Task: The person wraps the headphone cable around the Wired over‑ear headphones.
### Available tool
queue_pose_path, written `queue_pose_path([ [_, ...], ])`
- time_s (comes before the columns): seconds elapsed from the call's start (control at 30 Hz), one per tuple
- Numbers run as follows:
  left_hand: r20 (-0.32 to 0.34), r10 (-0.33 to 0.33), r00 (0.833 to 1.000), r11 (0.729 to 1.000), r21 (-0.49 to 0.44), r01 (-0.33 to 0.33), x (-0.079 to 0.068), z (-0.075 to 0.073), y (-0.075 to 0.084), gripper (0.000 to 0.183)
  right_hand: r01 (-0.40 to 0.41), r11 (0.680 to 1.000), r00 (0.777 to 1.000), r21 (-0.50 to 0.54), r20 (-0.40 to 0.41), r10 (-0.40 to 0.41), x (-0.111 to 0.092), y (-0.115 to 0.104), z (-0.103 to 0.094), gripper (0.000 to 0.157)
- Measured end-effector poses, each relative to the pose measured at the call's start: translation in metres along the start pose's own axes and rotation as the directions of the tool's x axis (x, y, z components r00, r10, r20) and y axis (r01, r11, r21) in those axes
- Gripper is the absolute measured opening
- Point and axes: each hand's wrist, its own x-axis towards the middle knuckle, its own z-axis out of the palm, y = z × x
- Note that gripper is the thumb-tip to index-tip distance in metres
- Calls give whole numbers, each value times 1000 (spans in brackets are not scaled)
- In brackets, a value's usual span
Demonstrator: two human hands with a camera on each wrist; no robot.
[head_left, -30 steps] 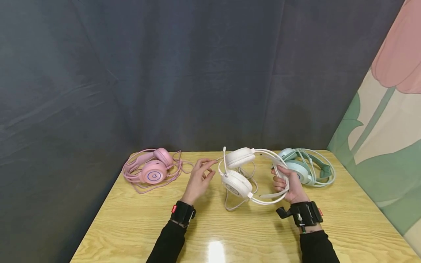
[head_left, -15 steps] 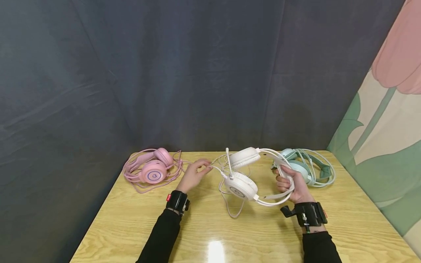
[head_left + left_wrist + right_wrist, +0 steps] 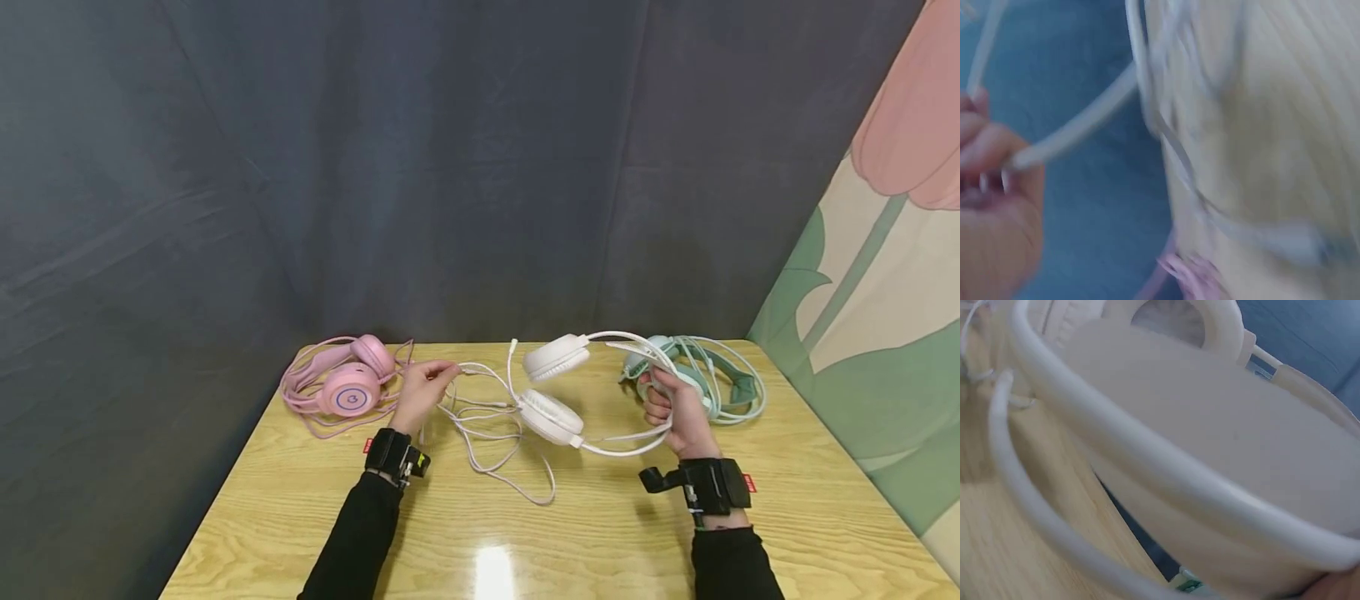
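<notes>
Wood tabletop [image 3: 600, 533]: right hand [image 3: 678, 412] holds white headset [image 3: 551, 417] raised, left hand [image 3: 420, 390] pinches its loosely looped cable [image 3: 1082, 125], apparently not yet sorted.

On my feeds I am finding no word or number I can read. On the pink headset's ear cup [image 3: 339, 385] I am seeing a ring logo [image 3: 352, 400] with a small curled mark inside. A red tag [image 3: 367, 445] on the left strap [image 3: 387, 452] and another on the right strap [image 3: 712, 486] are showing pale lettering, too tiny to make out.
</notes>
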Motion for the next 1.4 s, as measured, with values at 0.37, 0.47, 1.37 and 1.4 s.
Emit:
queue_pose_path([
  [0.37,-80,-28,996,979,197,43,21,32,39,16,20,934,983,-356,-164,-83,-1,1,25,35],
  [0.47,-51,12,999,966,259,2,23,40,46,16,13,911,978,-411,-187,-98,-1,1,30,34],
  [1.37,348,428,834,389,762,-517,-44,122,50,15,28,998,790,-49,-611,-52,13,28,58,30],
  [1.4,363,429,827,385,755,-531,-47,124,50,13,38,999,789,-28,-612,-47,13,28,58,30],
])
